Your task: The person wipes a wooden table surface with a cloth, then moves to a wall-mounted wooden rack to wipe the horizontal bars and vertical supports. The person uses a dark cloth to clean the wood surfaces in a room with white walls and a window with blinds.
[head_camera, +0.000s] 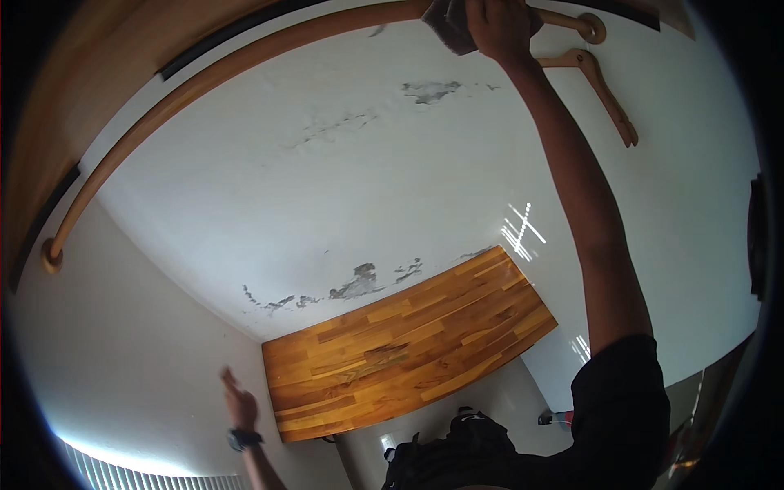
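Note:
My right hand [499,27] is raised to a round wooden rail [245,58] and grips a grey cloth [452,27] against it near the rail's right end. A wooden clothes hanger [603,92] hangs just to the right of that hand. Low on the left, my left hand [241,401], with a dark watch on its wrist, is held out beside the white wall with fingers apart and nothing in it. It is slightly blurred.
Below the rail, the white wall [318,196] has peeling, damaged patches. A wooden shelf board [404,349] spans the alcove at its foot. A wooden panel [79,79] lies above the rail. Window blinds [141,478] show at lower left, and a small black and red object [557,419] rests on the floor.

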### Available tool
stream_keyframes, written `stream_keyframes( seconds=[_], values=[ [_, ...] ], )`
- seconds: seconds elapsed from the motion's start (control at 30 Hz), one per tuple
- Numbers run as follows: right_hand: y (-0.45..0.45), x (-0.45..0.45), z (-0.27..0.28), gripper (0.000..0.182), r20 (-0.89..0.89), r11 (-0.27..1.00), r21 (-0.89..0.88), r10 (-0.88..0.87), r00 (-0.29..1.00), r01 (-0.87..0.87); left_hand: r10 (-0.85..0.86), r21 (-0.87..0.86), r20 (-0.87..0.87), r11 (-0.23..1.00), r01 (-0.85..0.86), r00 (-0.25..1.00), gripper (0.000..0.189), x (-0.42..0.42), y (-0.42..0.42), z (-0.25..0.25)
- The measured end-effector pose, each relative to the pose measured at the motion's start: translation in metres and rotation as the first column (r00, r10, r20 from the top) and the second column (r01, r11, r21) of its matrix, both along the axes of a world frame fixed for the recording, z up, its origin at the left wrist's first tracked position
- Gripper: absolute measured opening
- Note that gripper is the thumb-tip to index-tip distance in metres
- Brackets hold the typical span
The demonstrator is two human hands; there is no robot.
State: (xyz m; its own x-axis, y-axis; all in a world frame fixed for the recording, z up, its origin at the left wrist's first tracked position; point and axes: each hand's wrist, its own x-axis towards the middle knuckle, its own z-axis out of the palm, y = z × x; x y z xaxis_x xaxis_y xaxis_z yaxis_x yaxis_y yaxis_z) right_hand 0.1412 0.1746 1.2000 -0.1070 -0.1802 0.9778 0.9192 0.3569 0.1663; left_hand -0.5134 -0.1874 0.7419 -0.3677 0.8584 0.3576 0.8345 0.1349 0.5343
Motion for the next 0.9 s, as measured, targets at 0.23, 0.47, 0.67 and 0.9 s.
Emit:
stream_keyframes(
  seconds=[0.23, 0.47, 0.67, 0.9],
  values=[
    [0.033, 0.128, 0.0, 0.027, -0.068, 0.993, -0.016, 0.114, 0.991, -0.115, -0.044, -0.34, 0.393, 0.921, 0.19, 0.918, 0.069, 0.179, -0.06, -0.147],
    [0.067, 0.196, 0.009, 0.033, -0.336, 0.945, 0.116, 0.328, 0.883, -0.306, -0.191, -0.344, 0.47, 0.86, 0.378, 0.862, 0.067, 0.319, -0.028, -0.153],
    [0.048, 0.167, 0.009, 0.035, -0.385, 0.539, 0.452, 0.836, 0.39, -0.71, -0.402, -0.163, 0.48, 0.833, 0.53, 0.78, 0.069, 0.384, 0.034, -0.083],
    [-0.027, 0.132, -0.113, 0.034, -0.323, -0.761, 0.155, 0.563, -0.76, -0.63, -0.637, 0.292, 0.528, 0.758, 0.584, 0.562, 0.058, 0.451, 0.053, 0.015]
  ],
)
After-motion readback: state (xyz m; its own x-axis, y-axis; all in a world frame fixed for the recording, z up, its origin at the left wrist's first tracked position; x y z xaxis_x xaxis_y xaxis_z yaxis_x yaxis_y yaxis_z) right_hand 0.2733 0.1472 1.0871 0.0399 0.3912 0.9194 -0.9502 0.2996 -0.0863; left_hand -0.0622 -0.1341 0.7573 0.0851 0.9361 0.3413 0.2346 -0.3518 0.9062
